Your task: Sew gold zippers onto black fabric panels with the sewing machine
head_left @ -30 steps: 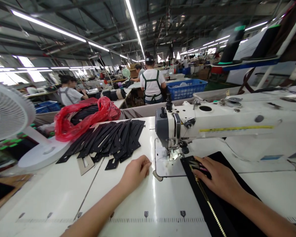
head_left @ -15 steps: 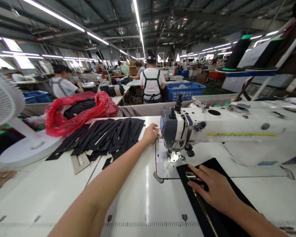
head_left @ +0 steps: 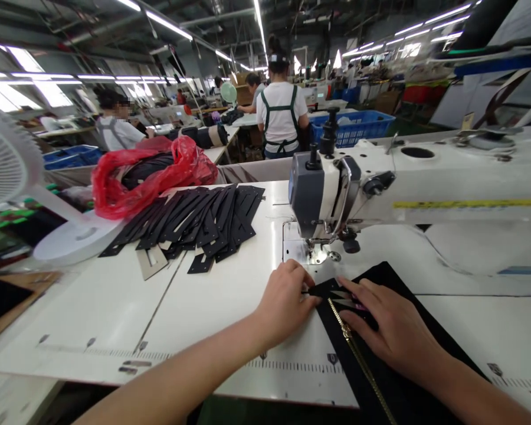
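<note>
A black fabric piece (head_left: 418,378) with a gold zipper (head_left: 356,348) lies on the white table in front of the sewing machine (head_left: 318,195). My left hand (head_left: 285,301) pinches the piece at its far left corner, thumb and fingers closed. Over the same piece rests my right hand (head_left: 389,324), curled around small scissors (head_left: 344,302) with a purple part showing at the handle. Their blades point left and stand apart, just above the zipper's end. The machine's presser foot and lit needle area are a little beyond both hands.
To the left, black strips with cut-out slots (head_left: 203,224) lie in a heap beside a red plastic bag (head_left: 150,174). A white fan (head_left: 15,171) stands at the far left. Behind the table a co-worker (head_left: 281,112) is turned away near a blue crate (head_left: 358,127).
My left hand has come back from beside the machine head to the corner of the black fabric and grips it. The right hand stays over the piece with the scissors. The view has tilted down.
</note>
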The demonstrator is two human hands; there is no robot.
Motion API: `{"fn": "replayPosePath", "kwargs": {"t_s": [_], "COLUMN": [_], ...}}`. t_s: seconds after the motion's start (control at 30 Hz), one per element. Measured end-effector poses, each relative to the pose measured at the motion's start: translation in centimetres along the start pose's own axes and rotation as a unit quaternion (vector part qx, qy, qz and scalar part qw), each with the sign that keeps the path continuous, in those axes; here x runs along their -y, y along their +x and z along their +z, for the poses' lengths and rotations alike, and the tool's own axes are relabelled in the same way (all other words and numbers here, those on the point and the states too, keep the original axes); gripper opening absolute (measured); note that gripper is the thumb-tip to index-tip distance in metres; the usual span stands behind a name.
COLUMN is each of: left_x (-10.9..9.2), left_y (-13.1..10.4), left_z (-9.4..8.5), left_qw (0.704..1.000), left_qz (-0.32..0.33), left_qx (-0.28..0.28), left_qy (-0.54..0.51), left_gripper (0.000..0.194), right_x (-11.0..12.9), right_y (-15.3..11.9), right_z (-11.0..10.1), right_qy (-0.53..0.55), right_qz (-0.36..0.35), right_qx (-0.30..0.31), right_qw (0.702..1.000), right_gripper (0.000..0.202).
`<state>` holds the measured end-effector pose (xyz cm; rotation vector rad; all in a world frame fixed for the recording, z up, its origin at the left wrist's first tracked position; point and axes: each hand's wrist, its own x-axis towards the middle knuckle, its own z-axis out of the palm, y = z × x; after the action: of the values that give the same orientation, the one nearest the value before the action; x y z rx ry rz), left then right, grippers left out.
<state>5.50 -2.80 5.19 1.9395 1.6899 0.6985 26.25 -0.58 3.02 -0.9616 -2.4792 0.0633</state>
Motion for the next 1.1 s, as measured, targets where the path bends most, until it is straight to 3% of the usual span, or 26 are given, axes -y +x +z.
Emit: {"fn": "replayPosePath", "kwargs": {"t_s": [0.1, 0.23, 0.33, 0.43, 0.57, 1.1], "left_x": [0.11, 0.26, 0.20, 0.14, 0.22, 0.62], "left_y": [0.58, 0.70, 0.62, 0.51, 0.44, 0.52], "left_z": [0.28, 0.38, 0.19, -0.03, -0.04, 0.05], "left_qw": [0.988, 0.908, 0.863, 0.840, 0.832, 0.835], "left_qz": [-0.065, -0.177, -0.217, -0.232, -0.240, -0.231], "left_qx": [0.023, 0.080, 0.087, 0.089, 0.086, 0.095], "left_qy": [-0.141, -0.371, -0.447, -0.482, -0.492, -0.489], "left_gripper": [0.011, 0.014, 0.022, 0.027, 0.028, 0.033], "right_x": [-0.18, -0.26, -0.16, 0.01, 0.25, 0.21], "right_y": [-0.07, -0.01, 0.02, -0.01, 0.10, 0.29], "right_z": [-0.03, -0.01, -0.12, -0.29, -0.52, -0.32], "right_qy": [0.001, 0.007, 0.008, 0.000, -0.019, -0.008], "right_qz": [0.001, -0.001, -0.011, -0.034, -0.049, -0.041], "right_qx": [-0.002, -0.033, -0.066, -0.082, -0.078, -0.069], "right_qw": [1.000, 0.999, 0.998, 0.996, 0.996, 0.997], "right_gripper": [0.040, 0.041, 0.041, 0.027, 0.016, 0.017]}}
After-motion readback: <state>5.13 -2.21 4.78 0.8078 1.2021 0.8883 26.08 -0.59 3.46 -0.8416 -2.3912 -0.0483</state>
